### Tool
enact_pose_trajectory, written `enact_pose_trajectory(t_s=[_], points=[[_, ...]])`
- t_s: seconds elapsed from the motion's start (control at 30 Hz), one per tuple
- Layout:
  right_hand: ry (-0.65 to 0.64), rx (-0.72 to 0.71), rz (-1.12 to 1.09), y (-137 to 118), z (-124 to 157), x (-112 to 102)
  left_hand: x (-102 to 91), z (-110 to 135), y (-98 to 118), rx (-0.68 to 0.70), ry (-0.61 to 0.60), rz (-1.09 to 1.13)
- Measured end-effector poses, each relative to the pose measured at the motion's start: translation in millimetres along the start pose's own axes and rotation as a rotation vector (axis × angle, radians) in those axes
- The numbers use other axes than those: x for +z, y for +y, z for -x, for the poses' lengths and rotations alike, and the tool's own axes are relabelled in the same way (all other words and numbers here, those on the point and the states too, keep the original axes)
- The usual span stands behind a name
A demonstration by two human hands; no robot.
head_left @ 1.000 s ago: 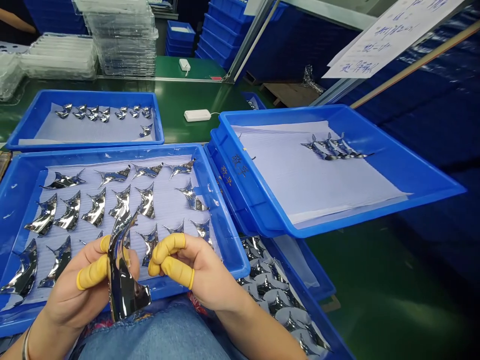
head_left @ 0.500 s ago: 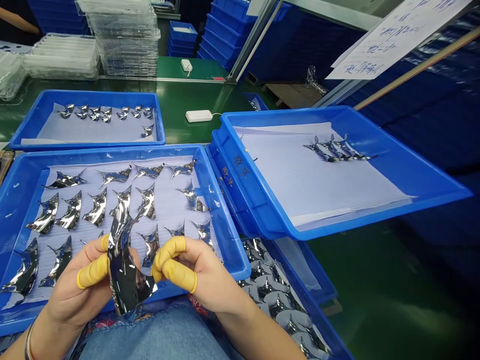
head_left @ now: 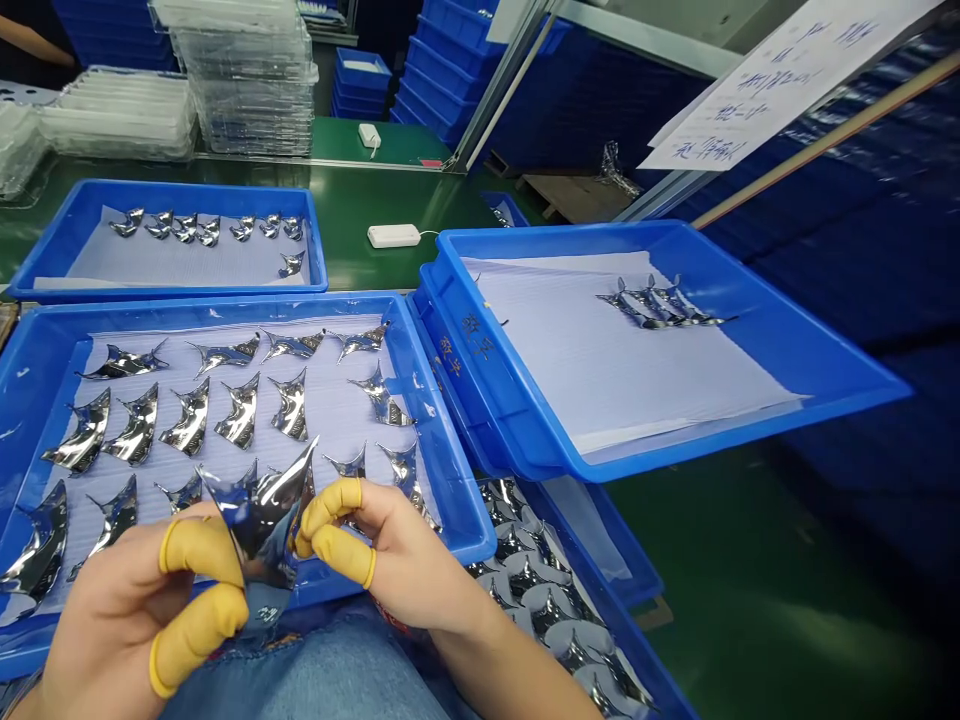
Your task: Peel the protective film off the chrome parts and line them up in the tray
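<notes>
A shiny, curved chrome part with pointed tips is held up above my lap, over the near edge of the blue tray. My left hand, in yellow finger cots, pinches its left edge between thumb and forefinger. On the opposite side, my right hand has its yellow-covered fingertips closed at the part's right edge. Similar chrome parts lie in rows on white paper in the tray, some hidden behind my hands.
A raised blue tray at the right holds a few chrome parts. Below it, another tray holds many parts. Farther back are a smaller tray, a white box with a cable and stacked clear plastic trays.
The chrome part has been turned, its broad face now tilted differently with a point up to the right. My left hand has shifted its grip lower; my right hand stays near the right edge.
</notes>
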State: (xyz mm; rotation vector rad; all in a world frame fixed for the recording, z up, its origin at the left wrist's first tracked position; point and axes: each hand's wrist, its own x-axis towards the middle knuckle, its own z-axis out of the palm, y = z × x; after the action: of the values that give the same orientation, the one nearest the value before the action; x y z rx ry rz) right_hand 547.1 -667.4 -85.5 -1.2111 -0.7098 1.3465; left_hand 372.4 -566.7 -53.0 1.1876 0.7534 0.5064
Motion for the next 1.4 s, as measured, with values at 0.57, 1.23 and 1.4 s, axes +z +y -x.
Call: enact_pose_trajectory(t_s=[0.57,1.23,1.4], points=[[-0.25,-0.248,0.283,4.3,0.2,-4.7,-9.5,-4.7,-3.1,0.425,-0.124,-0.421],[-0.2,0.13,-0.351,20.9,-31.8,-1.3,-49.7,-23.2,-46.3,-0.148,-0.38,0.046],[-0.328,0.216,-0.352,14.8,-38.4,7.9,-57.4,-23.0,-54.5,-0.28,-0.431,0.098]])
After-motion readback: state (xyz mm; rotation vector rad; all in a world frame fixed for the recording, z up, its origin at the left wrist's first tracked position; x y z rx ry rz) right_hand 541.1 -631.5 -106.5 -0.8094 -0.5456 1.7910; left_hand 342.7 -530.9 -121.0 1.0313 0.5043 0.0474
